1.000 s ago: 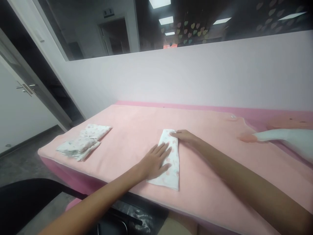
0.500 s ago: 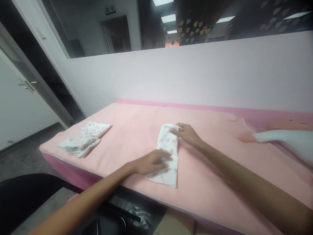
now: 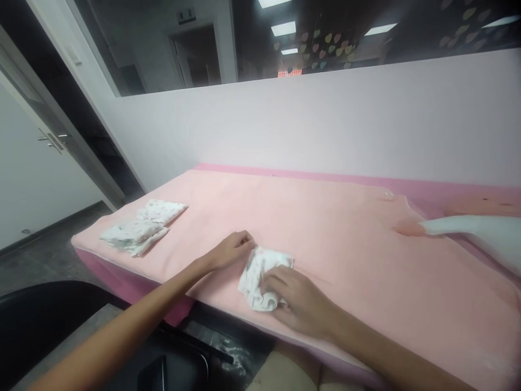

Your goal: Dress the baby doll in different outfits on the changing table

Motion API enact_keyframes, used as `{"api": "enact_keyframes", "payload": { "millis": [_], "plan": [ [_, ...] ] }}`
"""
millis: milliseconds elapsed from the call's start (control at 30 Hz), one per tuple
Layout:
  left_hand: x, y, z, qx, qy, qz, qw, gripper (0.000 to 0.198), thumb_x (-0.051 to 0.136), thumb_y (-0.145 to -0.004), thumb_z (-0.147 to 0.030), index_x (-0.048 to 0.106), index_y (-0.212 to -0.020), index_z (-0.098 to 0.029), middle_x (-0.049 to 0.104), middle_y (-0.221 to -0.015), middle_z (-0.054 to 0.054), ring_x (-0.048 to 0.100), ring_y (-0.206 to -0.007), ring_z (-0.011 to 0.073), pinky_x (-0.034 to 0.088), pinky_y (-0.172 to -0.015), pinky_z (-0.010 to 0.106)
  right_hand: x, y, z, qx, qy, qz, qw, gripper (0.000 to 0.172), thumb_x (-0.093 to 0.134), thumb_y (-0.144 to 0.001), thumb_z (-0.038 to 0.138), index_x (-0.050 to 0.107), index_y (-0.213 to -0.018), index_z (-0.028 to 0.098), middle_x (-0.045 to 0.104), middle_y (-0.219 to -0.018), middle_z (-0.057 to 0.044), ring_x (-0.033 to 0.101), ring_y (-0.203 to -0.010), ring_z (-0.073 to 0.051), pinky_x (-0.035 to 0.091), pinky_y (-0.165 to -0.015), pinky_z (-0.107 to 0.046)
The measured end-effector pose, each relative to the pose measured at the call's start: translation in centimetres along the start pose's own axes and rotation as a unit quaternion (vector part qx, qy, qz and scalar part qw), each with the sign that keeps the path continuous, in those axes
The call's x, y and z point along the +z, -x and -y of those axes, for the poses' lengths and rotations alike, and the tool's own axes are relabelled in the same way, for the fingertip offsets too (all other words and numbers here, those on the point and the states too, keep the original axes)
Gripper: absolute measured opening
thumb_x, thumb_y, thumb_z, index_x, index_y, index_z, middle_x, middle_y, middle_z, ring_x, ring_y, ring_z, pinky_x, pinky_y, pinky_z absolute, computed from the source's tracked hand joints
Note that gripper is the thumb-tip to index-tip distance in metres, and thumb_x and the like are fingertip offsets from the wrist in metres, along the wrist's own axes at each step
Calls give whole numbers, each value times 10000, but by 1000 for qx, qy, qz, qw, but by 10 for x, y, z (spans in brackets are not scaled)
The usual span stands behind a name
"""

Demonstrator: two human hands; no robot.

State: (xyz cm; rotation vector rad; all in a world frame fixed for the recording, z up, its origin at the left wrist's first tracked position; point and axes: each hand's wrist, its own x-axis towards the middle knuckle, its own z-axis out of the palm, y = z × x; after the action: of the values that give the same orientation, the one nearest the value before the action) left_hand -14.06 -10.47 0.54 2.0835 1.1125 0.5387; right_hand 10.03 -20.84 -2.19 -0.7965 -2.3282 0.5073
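Note:
A white cloth [image 3: 249, 278] with a small faint print lies doubled over in a short, rumpled bundle near the front edge of the pink-covered table [image 3: 345, 244]. My right hand [image 3: 295, 298] is closed over its near right part, fingers curled into the fabric and thumb low at the edge. At the far left corner of the cloth, my left hand [image 3: 232, 251] has its fingertips pinched together on the fabric. Two folded pieces of similar white printed cloth, a nearer one [image 3: 134, 232] and a farther one [image 3: 165, 210], overlap at the table's left end.
A pale wall [image 3: 305, 125] with a window above it stands behind the table. On the right lies a white, sleeve-like thing [image 3: 468, 225] with a pinkish end. A black chair [image 3: 52, 309] stands at lower left, and a dark phone-like object [image 3: 153, 374] is below the table edge.
The long cloth strip has been folded to about half its length toward me. My right hand came down from its far end to the near end; my left hand moved up and left.

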Motion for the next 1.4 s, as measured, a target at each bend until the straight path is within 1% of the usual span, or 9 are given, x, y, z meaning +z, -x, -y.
{"api": "enact_keyframes", "payload": {
  "millis": [200, 367, 567, 667, 767, 867, 1000, 1167, 1400],
  "plan": [
    [9, -7, -5, -26, -128, 10, 991, 592, 767, -728, -671, 666, -1053, -186, 679, -1013, 101, 570, -1059, 335, 437, -937, 441, -1, 7, 2, 129, -29, -23, 991, 292, 626, -969, 432, 603, -1216, 277, 646, -1238, -68, 598, -1127, -269, 514, -950, -435],
    [2, -13, -7, -93, -57, 62, 992, 642, 848, -645, -615, 616, -1064, -188, 661, -1058, 94, 618, -936, 274, 481, -744, 354, 5, 12, -23, 260, 60, -59, 962, 880, 747, -830, 525, 332, -1551, 240, 376, -1607, -150, 291, -1497, -396, 291, -1206, -614],
    [2, -1, -17, -105, 179, 86, 974, 605, 913, -663, -402, 527, -1085, -205, 661, -1033, 46, 644, -902, 193, 493, -727, 295, 2, 7, -24, 280, -98, -67, 953, 729, 822, -741, 404, 450, -1351, 260, 577, -1363, -124, 559, -1271, -350, 517, -1009, -550],
    [2, 11, -26, -81, 295, 70, 950, 494, 888, -715, -317, 599, -1091, -181, 684, -1029, 56, 666, -938, 197, 513, -775, 297, -2, 2, -18, 290, -324, -113, 894, 807, 836, -756, 398, 346, -1390, 294, 617, -1324, -114, 664, -1155, -303, 600, -894, -476],
    [0, 21, -38, -55, 373, 68, 924, 392, 802, -826, -327, 666, -1150, -152, 721, -1124, 113, 695, -1010, 235, 534, -872, 347, -9, -13, -11, 293, -471, -137, 821, 803, 848, -770, 400, 383, -1417, 304, 633, -1364, -110, 673, -1196, -288, 596, -965, -445],
    [-1, 28, -46, -50, 408, 82, 908, 461, 754, -879, -337, 649, -1292, -161, 687, -1317, 161, 677, -1179, 294, 519, -1016, 423, -14, -39, -9, 311, -513, -155, 785, 721, 824, -793, 419, 481, -1410, 275, 621, -1421, -121, 666, -1227, -298, 583, -1009, -429],
    [-10, 29, -38, -85, 411, 36, 907, 548, 768, -870, -357, 613, -1351, -145, 656, -1381, 193, 650, -1251, 331, 521, -1063, 461, -10, -72, -13, 361, -441, -214, 793, 682, 813, -791, 432, 515, -1379, 255, 600, -1450, -127, 657, -1237, -290, 603, -971, -395],
    [-77, 24, 9, -164, 424, -47, 889, 485, 815, -839, -300, 647, -1249, -101, 733, -1184, 189, 722, -1023, 278, 605, -848, 374, 8, -58, 10, 313, -308, -278, 854, 447, 632, -933, 509, 538, -1284, 250, 632, -1373, -121, 617, -1268, -273, 555, -1048, -434],
    [-215, 24, 74, -243, 377, -359, 818, 189, 714, -868, -94, 660, -1048, -112, 698, -764, 69, 647, -649, 174, 523, -522, 262, 43, 55, 67, 262, -175, -207, 926, 168, 666, -914, 400, 657, -1082, 399, 725, -1018, -62, 727, -982, -336, 659, -814, -504]
  ]
}}
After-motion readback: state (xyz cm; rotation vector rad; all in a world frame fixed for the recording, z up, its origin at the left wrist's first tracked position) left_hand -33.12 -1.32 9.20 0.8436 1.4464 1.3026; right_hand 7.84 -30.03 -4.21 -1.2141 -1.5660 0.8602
